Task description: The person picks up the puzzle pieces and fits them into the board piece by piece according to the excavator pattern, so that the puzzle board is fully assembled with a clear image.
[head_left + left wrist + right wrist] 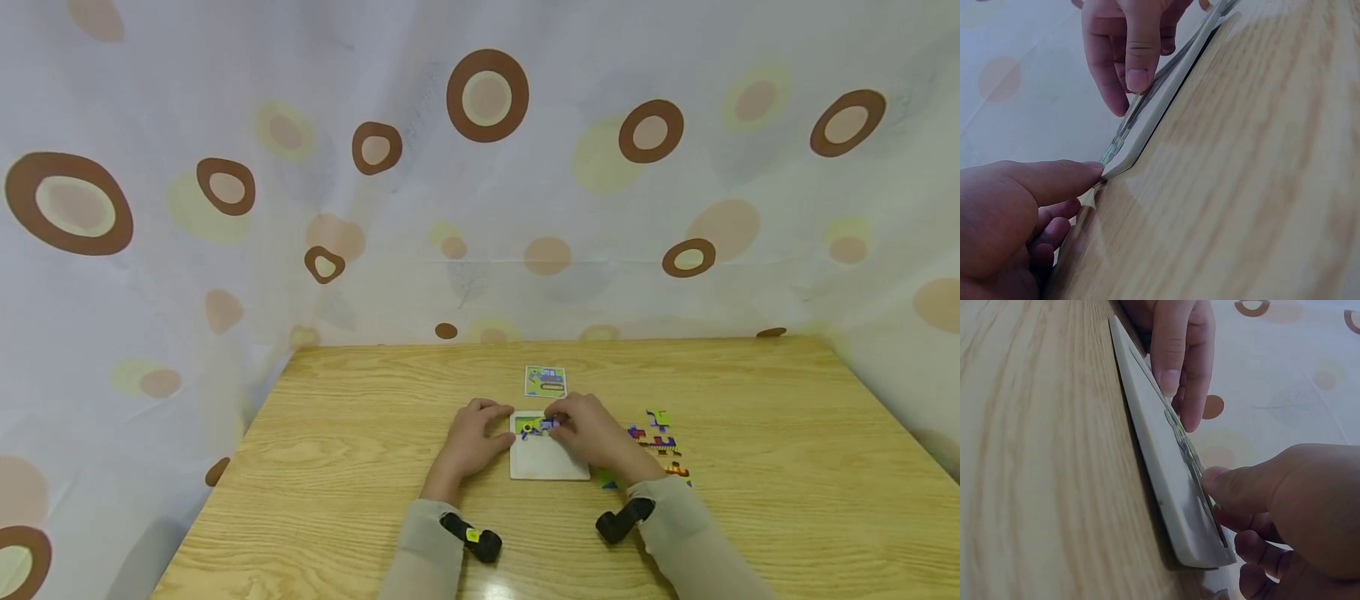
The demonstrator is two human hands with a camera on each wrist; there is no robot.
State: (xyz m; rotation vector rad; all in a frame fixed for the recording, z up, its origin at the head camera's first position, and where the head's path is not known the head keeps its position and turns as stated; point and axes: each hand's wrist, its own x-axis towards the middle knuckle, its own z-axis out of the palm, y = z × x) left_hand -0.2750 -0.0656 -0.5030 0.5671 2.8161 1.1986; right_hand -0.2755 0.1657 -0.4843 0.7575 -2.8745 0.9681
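A shallow white puzzle tray (549, 463) lies on the table, with joined puzzle pieces (528, 428) along its far side and its bare white floor nearer the person. My left hand (474, 437) rests at the tray's left edge, thumb and forefinger spread and nearly straight, thumb tip right at the rim in the left wrist view. Over the tray's upper right part, my right hand (592, 427) pinches a puzzle piece (553, 422) between thumb and fingers, largely hidden by the fingertips. Seen from the right wrist, the right thumb (1235, 484) lies on the pieces' edge.
Behind the tray lies a small picture card (546, 381) showing a digger. Several loose puzzle pieces (660, 444) are scattered to the right, partly behind the right forearm. A patterned curtain (480, 208) hangs beyond the table's far edge. Both wrists wear black camera straps (471, 536).
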